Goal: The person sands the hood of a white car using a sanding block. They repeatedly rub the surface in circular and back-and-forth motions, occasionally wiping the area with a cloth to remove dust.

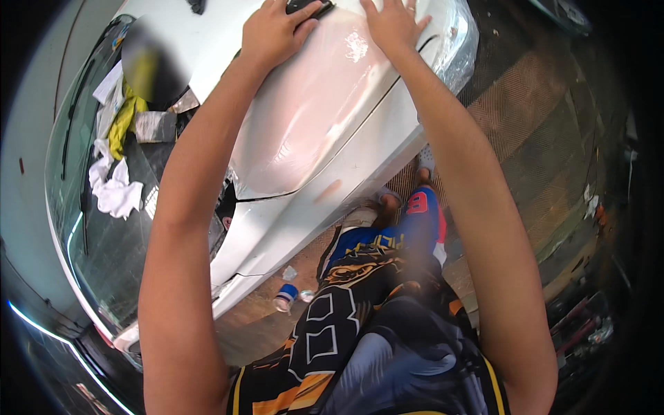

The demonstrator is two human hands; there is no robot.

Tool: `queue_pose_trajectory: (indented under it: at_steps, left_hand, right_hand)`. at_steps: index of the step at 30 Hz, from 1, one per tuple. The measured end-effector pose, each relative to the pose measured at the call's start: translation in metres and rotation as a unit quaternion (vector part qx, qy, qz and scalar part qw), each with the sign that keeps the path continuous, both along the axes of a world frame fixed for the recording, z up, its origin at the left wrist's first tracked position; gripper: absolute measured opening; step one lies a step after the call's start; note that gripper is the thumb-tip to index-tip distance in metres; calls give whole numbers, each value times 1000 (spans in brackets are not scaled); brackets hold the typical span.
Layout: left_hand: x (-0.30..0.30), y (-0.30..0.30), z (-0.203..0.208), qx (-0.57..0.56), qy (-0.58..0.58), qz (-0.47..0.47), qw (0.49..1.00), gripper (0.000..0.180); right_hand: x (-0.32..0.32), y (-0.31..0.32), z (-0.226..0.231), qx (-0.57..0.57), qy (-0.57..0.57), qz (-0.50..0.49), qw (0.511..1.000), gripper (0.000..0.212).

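While left hand grips black block, right hand lies spread on hood; clothing bears large print.

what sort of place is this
Probably a car body repair shop: the white car has a broad pinkish patch, and clear plastic covers one of its corners.

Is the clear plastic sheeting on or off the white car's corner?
On: clear plastic sheeting wrinkles over that corner of the white car, near the right hand.
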State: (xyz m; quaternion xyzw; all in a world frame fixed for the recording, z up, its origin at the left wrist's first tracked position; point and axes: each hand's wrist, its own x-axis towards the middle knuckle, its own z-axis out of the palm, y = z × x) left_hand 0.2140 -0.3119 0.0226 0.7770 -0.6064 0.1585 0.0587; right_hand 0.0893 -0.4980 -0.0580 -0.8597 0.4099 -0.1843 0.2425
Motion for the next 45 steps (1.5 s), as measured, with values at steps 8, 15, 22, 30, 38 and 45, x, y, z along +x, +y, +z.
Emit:
queue_pose_trajectory:
  at_steps: [8, 15, 22, 30, 38, 45]
  left_hand:
    - [-39, 89, 22, 73, 67, 2, 995, 39]
    - [-52, 50, 6, 41, 68, 21, 997, 33]
    - [-32, 22, 3, 18, 2, 24, 1000, 31]
    - [-76, 110, 20, 51, 71, -1, 996, 41]
    - [-55, 37, 10, 15, 34, -22, 999, 38]
    - [-49, 73, 11, 17, 21, -24, 999, 37]
  right_hand:
    - [10, 0, -8, -30, 22, -9, 999, 61]
    - [-2, -18, -6, -32, 16, -10, 999, 59]
    - [7, 5, 3, -38, 30, 3, 999, 57]
    - [2, -3, 0, -31, 53, -8, 998, 54]
    - [-2, -12, -8, -38, 10, 3, 999, 52]
    - [12, -6, -10, -46, 24, -9, 999, 52]
